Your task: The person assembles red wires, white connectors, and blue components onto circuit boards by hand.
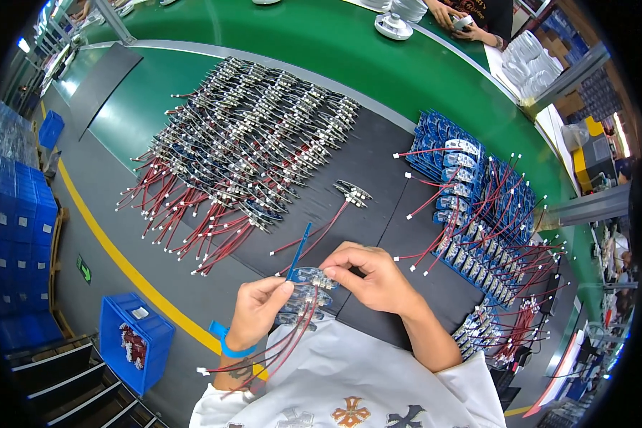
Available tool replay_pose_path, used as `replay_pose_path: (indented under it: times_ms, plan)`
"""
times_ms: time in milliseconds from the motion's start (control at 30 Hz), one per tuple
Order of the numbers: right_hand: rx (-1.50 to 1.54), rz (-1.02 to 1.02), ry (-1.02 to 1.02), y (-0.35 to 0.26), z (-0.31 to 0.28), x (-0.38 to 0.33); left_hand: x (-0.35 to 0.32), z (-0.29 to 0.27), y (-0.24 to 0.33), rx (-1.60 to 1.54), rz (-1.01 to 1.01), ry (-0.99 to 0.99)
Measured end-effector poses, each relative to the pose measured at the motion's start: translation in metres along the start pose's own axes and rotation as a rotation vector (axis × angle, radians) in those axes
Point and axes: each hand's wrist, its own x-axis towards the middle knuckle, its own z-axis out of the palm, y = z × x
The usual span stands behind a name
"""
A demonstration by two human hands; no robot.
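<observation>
In front of my chest I hold a small stack of circuit boards (308,294) with white connectors and red-and-black wires that trail down over my left forearm. My left hand (262,303), with a blue band on its wrist, pinches the left end of the boards. A narrow blue strip (300,250) stands up slantwise beside its fingertips; whether it is joined to the boards I cannot tell. My right hand (371,277) pinches the right end of the top board between thumb and forefinger. Just beyond my hands, a single wired board (353,192) lies on the black mat (378,153).
Dense rows of wired boards (242,135) cover the mat's far left. Blue board panels (449,167) with wires stand stacked at right. A green conveyor belt (299,43) runs behind, with another person's hands (460,21) beyond. On the floor at left sits a blue bin (157,332).
</observation>
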Motion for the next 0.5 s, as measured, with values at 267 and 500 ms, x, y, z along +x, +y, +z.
replay_pose_path:
  times_ms: [267,500]
  plan:
    - [0.208,0.011,-0.036,0.006,0.007,0.005,-0.005,-0.003,0.003,-0.390,-0.101,-0.076]
    - [-0.360,-0.208,0.479,0.020,-0.012,0.026,-0.030,-0.062,-0.005,-0.259,0.203,0.477]
